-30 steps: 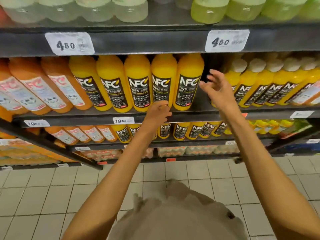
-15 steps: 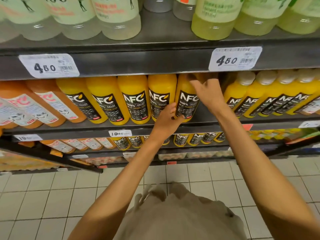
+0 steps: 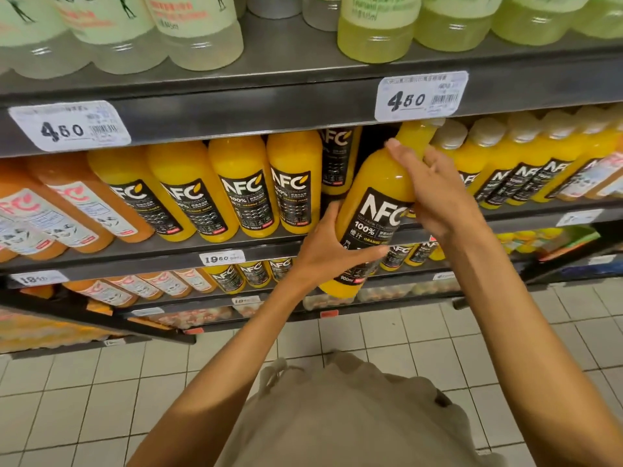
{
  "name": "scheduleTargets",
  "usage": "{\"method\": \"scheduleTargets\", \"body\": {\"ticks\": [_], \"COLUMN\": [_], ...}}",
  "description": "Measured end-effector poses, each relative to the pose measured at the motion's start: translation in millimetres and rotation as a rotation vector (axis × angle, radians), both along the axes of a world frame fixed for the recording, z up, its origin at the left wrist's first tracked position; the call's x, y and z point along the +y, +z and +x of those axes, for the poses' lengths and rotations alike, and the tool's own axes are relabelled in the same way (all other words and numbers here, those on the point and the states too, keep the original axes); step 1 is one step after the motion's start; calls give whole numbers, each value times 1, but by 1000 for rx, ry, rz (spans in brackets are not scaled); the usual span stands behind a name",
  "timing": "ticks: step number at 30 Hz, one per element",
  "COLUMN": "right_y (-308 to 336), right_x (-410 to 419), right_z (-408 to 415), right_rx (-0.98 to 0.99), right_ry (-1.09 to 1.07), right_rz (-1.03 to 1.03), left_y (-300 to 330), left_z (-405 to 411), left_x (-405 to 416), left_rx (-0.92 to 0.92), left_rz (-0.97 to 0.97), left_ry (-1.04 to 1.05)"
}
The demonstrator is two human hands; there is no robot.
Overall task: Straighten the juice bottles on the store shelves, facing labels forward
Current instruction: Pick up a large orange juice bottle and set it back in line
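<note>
A large orange juice bottle (image 3: 374, 203) with a black NFC label is tilted out past the front edge of the middle shelf (image 3: 209, 246). My left hand (image 3: 328, 249) grips its lower body from the left. My right hand (image 3: 429, 190) wraps its shoulder and neck from the right. The label faces me. A row of the same big NFC bottles (image 3: 242, 193) stands on the shelf to the left, labels forward. Another NFC bottle (image 3: 338, 156) stands deeper in the gap behind the held one.
Smaller white-capped NFC bottles (image 3: 526, 163) line the shelf to the right. Darker orange bottles with white labels (image 3: 60, 214) fill the left. Pale green drinks (image 3: 377, 32) sit on the shelf above. Lower shelves hold more juice. Tiled floor lies below.
Both hands have taken hold of the rightmost big NFC bottle and pulled it forward and down, off the shelf front. The view has moved closer to the shelves.
</note>
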State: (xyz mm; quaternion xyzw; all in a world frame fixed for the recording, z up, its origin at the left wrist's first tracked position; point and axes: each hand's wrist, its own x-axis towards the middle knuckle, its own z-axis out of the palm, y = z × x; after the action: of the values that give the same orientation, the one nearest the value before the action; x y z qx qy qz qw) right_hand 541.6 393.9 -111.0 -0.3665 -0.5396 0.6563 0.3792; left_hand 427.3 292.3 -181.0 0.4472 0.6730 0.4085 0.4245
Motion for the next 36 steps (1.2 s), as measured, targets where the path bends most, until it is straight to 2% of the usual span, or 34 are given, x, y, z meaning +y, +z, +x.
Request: {"method": "scheduleTargets", "body": {"ticks": [5, 7, 10, 12, 15, 19, 21, 25, 30, 32, 36], "right_y": [-5, -9, -15, -21, -23, -21, -18, -16, -22, -20, -17], "right_x": [12, 14, 12, 10, 9, 4, 3, 12, 5, 4, 10], "right_z": [15, 12, -4, -14, -21, -24, -22, -7, -7, -9, -10], "right_rx": [-49, 59, 321, 325, 190, 102, 56, 14, 275, 264, 129], "right_ry": [155, 203, 290, 304, 260, 142, 127, 244, 293, 292, 213], "right_rz": [-125, -190, -362, -385, -330, -259, -263, -312, -428, -391, -308], "left_y": [8, 7, 1, -6, -16, -21, -19, -20, -16, -18, -19], "left_z": [0, -2, 1, 2, -4, -4, 1, 4, 19, 20, 12], "left_x": [-24, -34, -45, -49, -58, -67, -69, -70, -68, -68, -70], "left_rx": [-267, -444, -719, -828, -828, -619, -623, -889, -1249, -1200, -921], "left_rz": [-31, -72, -112, -115, -111, -120, -120, -128, -204, -207, -106], "left_ry": [-94, -166, -230, -227, -136, -8, 47, 92, -43, -31, 39]}}
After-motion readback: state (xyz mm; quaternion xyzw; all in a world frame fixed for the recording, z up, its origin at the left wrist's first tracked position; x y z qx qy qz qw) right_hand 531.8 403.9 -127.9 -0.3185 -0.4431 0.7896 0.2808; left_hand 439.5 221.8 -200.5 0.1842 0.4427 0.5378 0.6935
